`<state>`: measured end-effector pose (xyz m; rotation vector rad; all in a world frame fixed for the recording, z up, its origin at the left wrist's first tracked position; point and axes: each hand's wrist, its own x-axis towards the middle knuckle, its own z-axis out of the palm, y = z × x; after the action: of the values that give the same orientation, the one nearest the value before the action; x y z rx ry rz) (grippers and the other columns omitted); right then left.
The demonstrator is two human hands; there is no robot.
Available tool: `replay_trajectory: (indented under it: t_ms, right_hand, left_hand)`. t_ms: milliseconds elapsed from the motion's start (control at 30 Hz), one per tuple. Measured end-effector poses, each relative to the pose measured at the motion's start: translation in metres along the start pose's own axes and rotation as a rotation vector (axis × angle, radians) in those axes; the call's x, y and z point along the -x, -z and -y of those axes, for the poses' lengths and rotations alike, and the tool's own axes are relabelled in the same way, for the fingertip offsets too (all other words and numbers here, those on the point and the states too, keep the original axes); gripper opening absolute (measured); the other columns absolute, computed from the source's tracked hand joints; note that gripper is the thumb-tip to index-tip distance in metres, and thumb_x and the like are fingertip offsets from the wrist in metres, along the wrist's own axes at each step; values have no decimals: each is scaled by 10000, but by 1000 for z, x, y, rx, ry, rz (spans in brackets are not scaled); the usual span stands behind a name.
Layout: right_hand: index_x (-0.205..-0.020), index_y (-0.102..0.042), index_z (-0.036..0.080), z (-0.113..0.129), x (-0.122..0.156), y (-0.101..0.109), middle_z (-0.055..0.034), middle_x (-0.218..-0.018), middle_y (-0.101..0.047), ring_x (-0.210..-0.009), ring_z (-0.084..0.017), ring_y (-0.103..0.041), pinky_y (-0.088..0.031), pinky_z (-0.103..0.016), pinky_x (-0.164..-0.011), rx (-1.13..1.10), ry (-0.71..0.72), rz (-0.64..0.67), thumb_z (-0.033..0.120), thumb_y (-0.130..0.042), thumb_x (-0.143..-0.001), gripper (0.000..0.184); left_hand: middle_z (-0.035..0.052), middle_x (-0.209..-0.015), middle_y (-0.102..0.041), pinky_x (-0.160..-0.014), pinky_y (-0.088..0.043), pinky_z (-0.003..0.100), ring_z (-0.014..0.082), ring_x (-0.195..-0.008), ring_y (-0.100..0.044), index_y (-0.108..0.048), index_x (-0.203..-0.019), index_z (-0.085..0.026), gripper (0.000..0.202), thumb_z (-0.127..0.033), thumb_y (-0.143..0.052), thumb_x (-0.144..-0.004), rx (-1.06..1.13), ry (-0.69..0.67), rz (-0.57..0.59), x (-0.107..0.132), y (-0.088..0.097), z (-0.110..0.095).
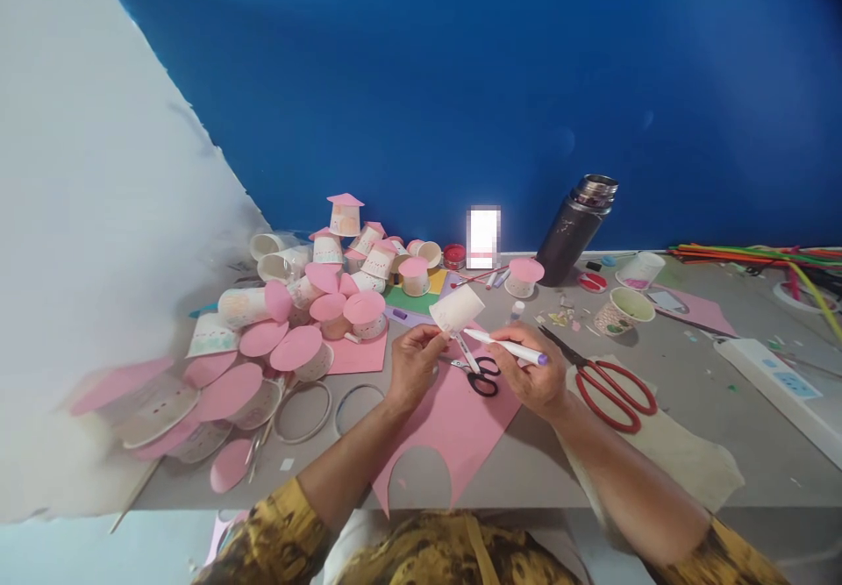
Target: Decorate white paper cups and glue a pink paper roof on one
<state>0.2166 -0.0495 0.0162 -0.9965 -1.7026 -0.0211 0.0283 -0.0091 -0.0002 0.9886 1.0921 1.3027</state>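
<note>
In my left hand [418, 357] is a white paper cup [459, 308], tilted on its side and pinched near one end. My right hand [530, 367] grips a white marker [506, 346] with a purple end; its other end points at the cup's lower edge. A second white pen [467, 353] shows between my hands; whether it lies on the table or touches a hand I cannot tell. Below the cup, small scissors with black handles [483, 378] rest on pink paper [453, 427] with rounded cut-outs.
Several cups with pink paper tops [296, 348] crowd the left side. Large red-handled scissors [615, 396] lie on a pale cloth [684, 462] at right. A dark flask [572, 234], a patterned cup [624, 311] and a white power strip [782, 388] stand farther right. A lit, blurred-out screen [483, 238] leans behind.
</note>
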Motion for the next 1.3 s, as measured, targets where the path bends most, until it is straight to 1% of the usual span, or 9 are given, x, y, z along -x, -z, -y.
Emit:
replay_trajectory:
  t_ms: [133, 267, 400, 500, 700, 967, 1033, 1200, 1300]
  right_hand:
    - [-952, -679, 236, 1, 0, -1, -32, -764, -739, -649, -189, -685, -558, -310, -631, 15, 23, 14, 242, -616, -971, 66]
    - [-966, -687, 237, 2, -1, 0, -28, -776, -744, -634, -182, -673, -558, -311, -630, 0, 7, -1, 227, -628, -965, 60]
    - [-982, -689, 236, 5, -1, 3, -39, -793, -747, -635, -186, -673, -557, -318, -612, -24, 14, -8, 227, -626, -970, 65]
    - [-982, -695, 235, 7, -3, 4, -44, -799, -752, -648, -193, -685, -559, -323, -619, -21, 45, -14, 221, -627, -971, 70]
    - [-975, -691, 242, 7, -3, 3, -34, -776, -743, -648, -193, -677, -546, -319, -627, 17, 27, 11, 225, -632, -972, 62]
    - [-984, -674, 232, 8, -3, -1, -25, -762, -735, -629, -176, -643, -526, -299, -619, 12, 95, 16, 183, -631, -970, 67]
    - [-991, -669, 226, 8, -4, -2, -26, -761, -736, -620, -173, -636, -520, -292, -608, 7, 119, 16, 173, -632, -970, 68]
    - [-986, -663, 222, 5, -4, -3, -28, -753, -729, -613, -176, -625, -513, -300, -612, 62, 128, -12, 190, -638, -980, 41]
    - [-975, -666, 226, 4, -3, -3, -30, -749, -727, -631, -182, -646, -518, -305, -621, 97, 93, -21, 215, -646, -985, 25]
  left_hand:
    - [-1, -625, -685, -589, -413, 230, 126, -584, -559, -778, -656, -187, 125, -112, -816, -749, -99, -91, 20, 6, 0, -2]
    - [25, -712, -721, -719, -468, 225, 163, -729, -622, -754, -586, -217, 261, 6, -799, -713, -58, -153, 42, 11, -2, -5]
    - [41, -779, -740, -831, -493, 221, 192, -886, -657, -740, -575, -246, 346, 78, -773, -694, 30, -77, 26, 12, -3, -5]
    - [38, -802, -743, -872, -499, 227, 194, -926, -656, -747, -594, -261, 350, 72, -780, -699, 40, -52, 33, 11, -2, -2]
    - [43, -823, -742, -948, -500, 272, 219, -946, -644, -752, -610, -281, 331, 33, -785, -713, -64, -84, 67, 11, -1, 1]
    - [51, -849, -757, -974, -501, 298, 225, -922, -654, -772, -663, -283, 280, -10, -795, -718, -192, -205, 108, 11, 1, 6]
    - [52, -838, -764, -952, -514, 314, 222, -897, -672, -772, -680, -272, 242, -35, -804, -715, -235, -279, 99, 11, 2, 9]
    - [64, -847, -790, -794, -567, 353, 224, -812, -724, -755, -760, -230, 98, -146, -731, -805, -539, -707, 114, 5, 7, 21]
    - [67, -871, -796, -753, -578, 332, 208, -811, -739, -738, -809, -216, 116, -147, -667, -868, -666, -849, 119, 3, 9, 25]
